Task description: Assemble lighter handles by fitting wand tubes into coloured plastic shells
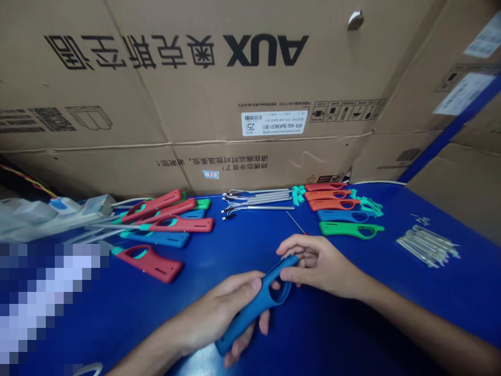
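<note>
My left hand [223, 308] wraps the lower part of a blue plastic lighter-style handle [250, 312], which has an oval opening near its upper end. My right hand [319, 263] pinches the handle's upper end between thumb and fingers. Both hands are above the blue table top [352, 324]. Beyond them, a thin metal wire [295, 222] lies nearest my right fingers. Further off are several red and blue handles [151, 263] on the left, and several metal tubes with wires [258, 201] at the middle.
Red, orange, blue and green handles [350, 230] lie at the far right with green tape scraps. A pile of metal rods [427, 246] sits on the right. Large printed cardboard boxes [250, 104] stand along the table's far edge. A plastic bag [31, 216] lies at left.
</note>
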Tool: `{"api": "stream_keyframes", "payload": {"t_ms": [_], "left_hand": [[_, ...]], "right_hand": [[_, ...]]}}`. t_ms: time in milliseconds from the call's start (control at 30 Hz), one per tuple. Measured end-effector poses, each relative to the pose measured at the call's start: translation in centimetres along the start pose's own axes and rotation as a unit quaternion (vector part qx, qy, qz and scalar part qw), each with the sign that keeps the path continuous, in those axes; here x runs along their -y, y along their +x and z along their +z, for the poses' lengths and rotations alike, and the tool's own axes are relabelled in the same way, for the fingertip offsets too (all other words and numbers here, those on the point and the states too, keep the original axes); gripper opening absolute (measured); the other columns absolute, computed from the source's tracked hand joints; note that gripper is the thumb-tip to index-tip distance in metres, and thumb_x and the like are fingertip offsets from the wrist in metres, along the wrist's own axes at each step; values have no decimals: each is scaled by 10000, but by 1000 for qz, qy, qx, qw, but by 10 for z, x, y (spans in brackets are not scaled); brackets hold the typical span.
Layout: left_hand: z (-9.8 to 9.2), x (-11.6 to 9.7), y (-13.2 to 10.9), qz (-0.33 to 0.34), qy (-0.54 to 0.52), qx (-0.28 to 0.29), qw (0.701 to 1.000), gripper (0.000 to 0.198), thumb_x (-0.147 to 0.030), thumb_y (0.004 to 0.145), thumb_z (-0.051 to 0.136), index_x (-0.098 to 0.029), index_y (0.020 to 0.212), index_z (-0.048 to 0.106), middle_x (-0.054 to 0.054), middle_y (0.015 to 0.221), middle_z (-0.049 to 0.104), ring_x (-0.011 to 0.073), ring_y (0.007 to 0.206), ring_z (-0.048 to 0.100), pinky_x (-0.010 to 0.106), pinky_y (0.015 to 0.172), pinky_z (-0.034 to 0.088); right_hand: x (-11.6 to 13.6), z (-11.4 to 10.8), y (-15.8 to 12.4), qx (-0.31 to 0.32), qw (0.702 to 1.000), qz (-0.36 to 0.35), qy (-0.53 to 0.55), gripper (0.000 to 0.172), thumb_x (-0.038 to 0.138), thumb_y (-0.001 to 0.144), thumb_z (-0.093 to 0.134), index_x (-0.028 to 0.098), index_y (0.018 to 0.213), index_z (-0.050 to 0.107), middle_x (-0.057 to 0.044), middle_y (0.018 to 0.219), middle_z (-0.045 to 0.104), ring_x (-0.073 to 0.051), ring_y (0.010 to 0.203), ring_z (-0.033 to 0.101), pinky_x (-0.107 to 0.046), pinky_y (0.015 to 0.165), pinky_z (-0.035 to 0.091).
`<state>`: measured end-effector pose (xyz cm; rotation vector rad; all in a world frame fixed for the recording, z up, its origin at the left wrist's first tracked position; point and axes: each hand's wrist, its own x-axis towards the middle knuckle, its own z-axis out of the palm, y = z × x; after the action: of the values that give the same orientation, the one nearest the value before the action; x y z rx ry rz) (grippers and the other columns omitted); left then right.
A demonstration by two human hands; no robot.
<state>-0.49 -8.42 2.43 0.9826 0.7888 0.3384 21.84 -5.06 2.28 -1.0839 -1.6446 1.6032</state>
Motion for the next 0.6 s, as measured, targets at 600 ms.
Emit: {"api": "stream_keyframes", "payload": {"t_ms": [600], "left_hand": [[1,-3,-3,-14,112,-29,993,217,-283,819,615,-194,980,501,-117,487,434,71,376,470,148,375,418]], "right_hand": [[16,3,-23,-52,782,-349,-513,318,375,894,615,128,1095,611,-150,1130,645,-265,1078,557,-446,924,485]]}}
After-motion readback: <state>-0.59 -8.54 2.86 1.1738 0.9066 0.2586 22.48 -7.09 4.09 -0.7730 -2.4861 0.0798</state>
